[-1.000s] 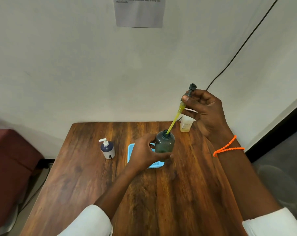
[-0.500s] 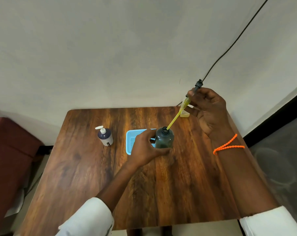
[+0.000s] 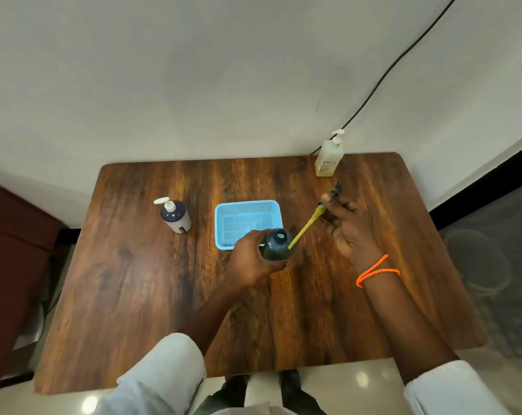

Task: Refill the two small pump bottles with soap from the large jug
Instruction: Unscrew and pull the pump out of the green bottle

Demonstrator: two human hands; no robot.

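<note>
My left hand (image 3: 251, 260) grips a dark green bottle (image 3: 277, 244) standing on the wooden table (image 3: 152, 289); its mouth is open. My right hand (image 3: 348, 226) pinches the black pump head (image 3: 335, 190), whose yellow soap-coated tube (image 3: 305, 227) slants down beside the bottle's neck, outside the mouth. A small dark blue pump bottle (image 3: 176, 215) with a white pump stands at the left. A clear pump bottle (image 3: 329, 155) of yellowish soap stands at the far right by the wall.
A light blue mesh basket (image 3: 247, 209) lies just behind the green bottle. A black cable (image 3: 403, 53) runs down the wall behind the clear bottle. A dark red seat (image 3: 11, 250) stands left of the table.
The pump tube has come fully out of the green bottle and moved down to the right. My head has tilted down, bringing the clear bottle and table front into view.
</note>
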